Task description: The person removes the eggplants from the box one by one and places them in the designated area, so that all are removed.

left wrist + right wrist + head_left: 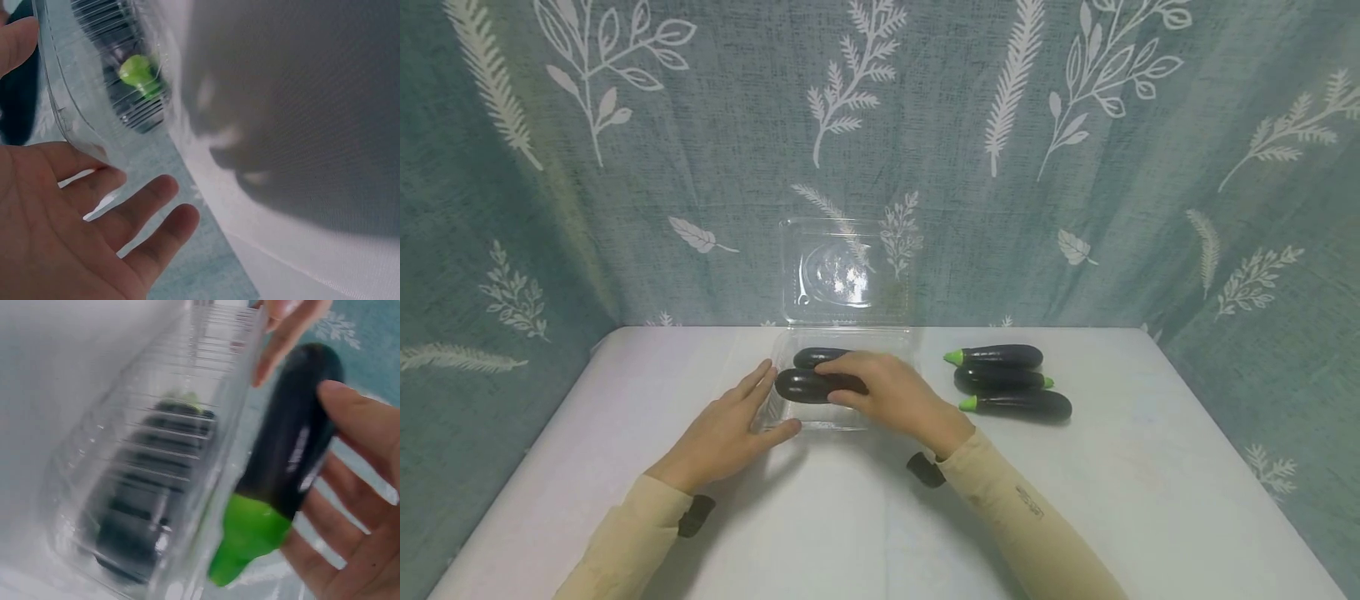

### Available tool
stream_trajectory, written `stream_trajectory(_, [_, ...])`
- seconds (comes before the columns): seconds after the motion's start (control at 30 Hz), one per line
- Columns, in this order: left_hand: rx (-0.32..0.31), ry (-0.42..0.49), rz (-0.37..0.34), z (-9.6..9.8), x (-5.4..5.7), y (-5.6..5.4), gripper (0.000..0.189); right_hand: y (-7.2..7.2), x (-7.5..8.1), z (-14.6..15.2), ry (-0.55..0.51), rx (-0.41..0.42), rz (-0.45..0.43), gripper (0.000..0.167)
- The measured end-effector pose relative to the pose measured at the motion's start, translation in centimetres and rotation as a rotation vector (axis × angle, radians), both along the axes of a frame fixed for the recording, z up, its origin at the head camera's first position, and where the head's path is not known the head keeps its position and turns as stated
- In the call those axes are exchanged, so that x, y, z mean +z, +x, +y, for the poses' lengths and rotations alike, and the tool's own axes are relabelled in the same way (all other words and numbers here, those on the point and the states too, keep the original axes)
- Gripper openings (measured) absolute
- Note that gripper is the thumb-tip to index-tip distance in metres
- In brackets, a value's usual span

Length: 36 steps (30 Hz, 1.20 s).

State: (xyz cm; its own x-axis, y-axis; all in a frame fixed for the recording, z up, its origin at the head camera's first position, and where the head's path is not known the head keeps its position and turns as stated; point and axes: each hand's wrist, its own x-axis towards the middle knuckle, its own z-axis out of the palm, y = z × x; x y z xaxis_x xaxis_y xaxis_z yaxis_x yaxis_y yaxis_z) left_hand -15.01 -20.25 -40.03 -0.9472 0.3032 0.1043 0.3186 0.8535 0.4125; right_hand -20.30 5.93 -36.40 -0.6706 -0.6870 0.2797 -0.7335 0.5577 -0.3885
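My right hand pinches a dark eggplant between thumb and fingers; its bright green stem end points toward the wrist side. It is held over a clear plastic clamshell box, whose lid stands raised at the back. Inside the box lies another eggplant, partly covered by the held one in the head view. Through the ribbed wall, the left wrist view shows a green stem. At the box's left side my left hand has its fingers spread, fingertips right at the rim.
To the right of the box, three eggplants with green stems lie side by side: a back one, a middle one and a front one. The white table meets a leaf-patterned curtain behind and at both sides.
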Motion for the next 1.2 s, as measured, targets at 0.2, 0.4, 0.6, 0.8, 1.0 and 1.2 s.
stream_trajectory(0.2, [-0.001, 0.002, -0.008, 0.0, 0.0, 0.0, 0.096, 1.0, 1.3, 0.9, -0.184, 0.001, 0.149, 0.042])
stream_trajectory(0.4, [0.008, -0.009, -0.011, 0.0, 0.0, 0.0, 0.096, 1.4, 2.5, 2.0, -0.288, 0.024, 0.280, 0.042])
stream_trajectory(0.6, [0.015, -0.009, -0.018, 0.0, 0.0, -0.1, 0.098, 1.5, 3.3, 3.4, -0.349, 0.021, 0.330, 0.043])
stream_trajectory(0.8, [0.006, -0.005, -0.018, 0.0, -0.1, -0.1, 0.099, 1.8, 3.7, 5.1, -0.363, 0.001, 0.342, 0.044])
stream_trajectory(1.0, [0.008, -0.004, -0.032, 0.1, 0.0, -0.1, 0.098, 2.3, 4.3, 7.1, -0.366, -0.017, 0.393, 0.045])
stream_trajectory(1.2, [0.012, -0.006, -0.040, 0.1, 0.2, 0.0, 0.098, 2.9, 4.8, 9.1, -0.380, -0.038, 0.457, 0.044])
